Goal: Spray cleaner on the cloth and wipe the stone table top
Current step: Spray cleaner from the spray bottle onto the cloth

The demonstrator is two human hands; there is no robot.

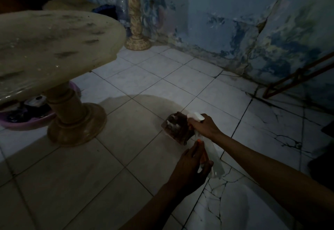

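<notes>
While two hands (197, 146) grip, one bottle (211, 159), one cloth (176, 128)

The round stone desk (54, 49) top lies bare and open to reach. Bare tiled floor (162, 78) stretches from its near-right edge to the peeling blue wall (235, 21). A purple basin (27, 123) crowds the pedestal (72, 114); a stone column (134, 12) stands behind.

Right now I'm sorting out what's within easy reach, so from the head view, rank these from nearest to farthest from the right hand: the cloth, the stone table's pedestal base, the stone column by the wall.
1. cloth: just left of the right hand, touching or nearly so.
2. pedestal base: on the floor, far left.
3. stone column: against the back wall, farthest.
</notes>
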